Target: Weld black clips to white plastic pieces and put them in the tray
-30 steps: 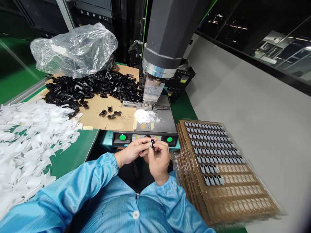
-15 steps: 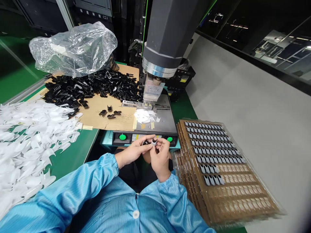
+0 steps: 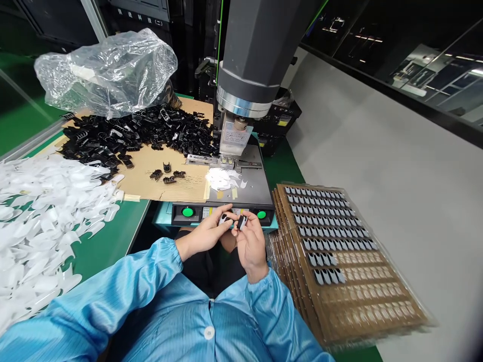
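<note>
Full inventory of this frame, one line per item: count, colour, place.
small parts: two, black and white, one pinched in each hand, in front of the machine.
press machine: one, grey, centre back.
green buttons: two, on the machine's front panel.
black parts pile: many, black, on the cardboard sheet.
cardboard sheet: one, brown, left of the machine.
white parts pile: many, white, far left on the green table.
plastic bag: one, clear, behind the black pile.
trays: a stack, brown, right, top one partly filled.
left hand: pinching one part.
right hand: pinching the other.
sleeves: blue.
</note>
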{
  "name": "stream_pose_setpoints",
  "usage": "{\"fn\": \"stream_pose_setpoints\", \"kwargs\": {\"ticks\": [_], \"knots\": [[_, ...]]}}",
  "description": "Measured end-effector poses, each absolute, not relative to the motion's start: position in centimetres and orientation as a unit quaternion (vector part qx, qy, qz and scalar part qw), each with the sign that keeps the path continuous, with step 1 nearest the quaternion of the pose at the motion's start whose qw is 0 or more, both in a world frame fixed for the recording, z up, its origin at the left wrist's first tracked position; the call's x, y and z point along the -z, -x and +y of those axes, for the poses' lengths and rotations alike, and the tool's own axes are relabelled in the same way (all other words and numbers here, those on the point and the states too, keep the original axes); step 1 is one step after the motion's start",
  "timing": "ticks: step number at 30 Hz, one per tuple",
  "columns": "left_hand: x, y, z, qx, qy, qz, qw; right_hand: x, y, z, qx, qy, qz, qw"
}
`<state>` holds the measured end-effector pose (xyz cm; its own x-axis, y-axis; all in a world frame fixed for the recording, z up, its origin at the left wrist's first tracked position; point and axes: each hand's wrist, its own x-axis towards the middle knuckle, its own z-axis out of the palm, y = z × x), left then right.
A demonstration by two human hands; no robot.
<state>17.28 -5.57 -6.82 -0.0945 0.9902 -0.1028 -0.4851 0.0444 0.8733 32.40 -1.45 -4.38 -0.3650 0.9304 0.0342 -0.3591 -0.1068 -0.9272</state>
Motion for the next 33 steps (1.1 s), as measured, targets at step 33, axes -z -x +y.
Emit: {"fn": "stream_pose_setpoints", "kwargs": {"ticks": [33], "knots": [[4.4,-16.2,-5.4,-0.601,-0.193,0.263,0.73,3.9,-32.4,-1.9,-0.621,0.344,-0.503,0.493]]}}
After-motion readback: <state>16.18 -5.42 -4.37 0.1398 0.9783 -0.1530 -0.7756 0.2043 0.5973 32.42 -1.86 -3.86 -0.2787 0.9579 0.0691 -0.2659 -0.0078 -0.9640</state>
